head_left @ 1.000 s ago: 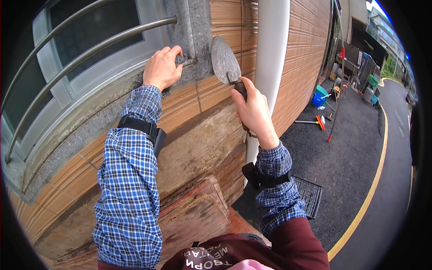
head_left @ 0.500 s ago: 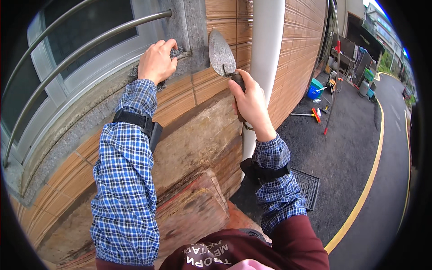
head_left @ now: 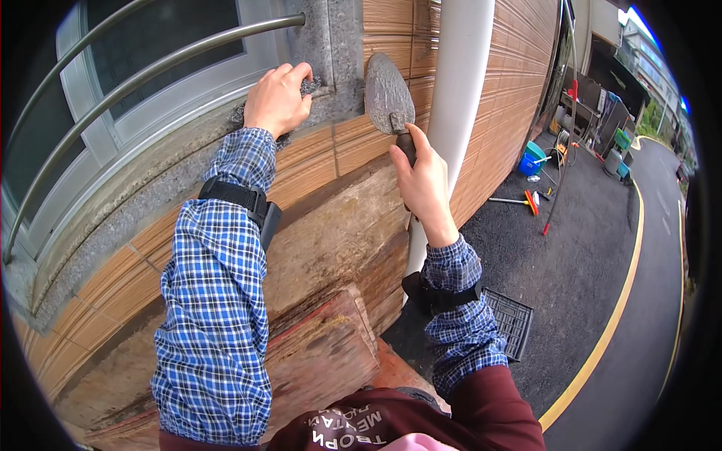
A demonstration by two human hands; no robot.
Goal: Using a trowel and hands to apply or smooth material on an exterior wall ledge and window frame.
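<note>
My left hand (head_left: 277,99) is closed over a dark grey, curly wad that looks like steel wool (head_left: 309,86), pressed against the rough grey sill (head_left: 329,110) at the window's lower right corner. Bits of the wad stick out on both sides of the hand; the rest is hidden under it. My right hand (head_left: 426,177) grips the dark handle of a pointed trowel (head_left: 388,92). Its blade points up, grey and wet-looking, in front of the tan wall tiles beside the sill. The thumb lies along the top of the handle.
Curved metal bars (head_left: 199,51) cross the window on the left. A white drainpipe (head_left: 460,83) stands right behind the trowel. Worn wooden boards (head_left: 323,353) lie below my arms. On the asphalt are a blue bucket (head_left: 531,161), a red-orange brush (head_left: 531,201) and a black grate (head_left: 508,322).
The whole view has shifted slightly, so wall and hands sit farther right. The trowel's blade has turned a little, showing more of its face. Both hands keep their hold.
</note>
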